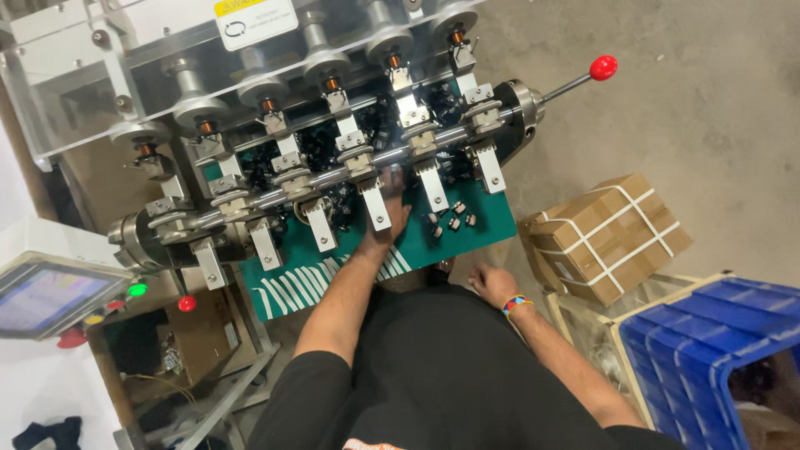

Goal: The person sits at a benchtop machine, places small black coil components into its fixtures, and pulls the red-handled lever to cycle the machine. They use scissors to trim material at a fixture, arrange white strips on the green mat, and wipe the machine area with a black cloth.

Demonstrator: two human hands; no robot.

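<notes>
- The shaft lies across the machine, its long axis running from lower left up to the right end, where a red-knobbed lever points right.
- Left hand reaches forward under the shaft, over the green tray; arm straight, fingers hidden, grip unclear.
- Right hand hangs near the tray's edge, fingers loosely curled, empty.
- Small black parts lie just beside the left hand.
</notes>
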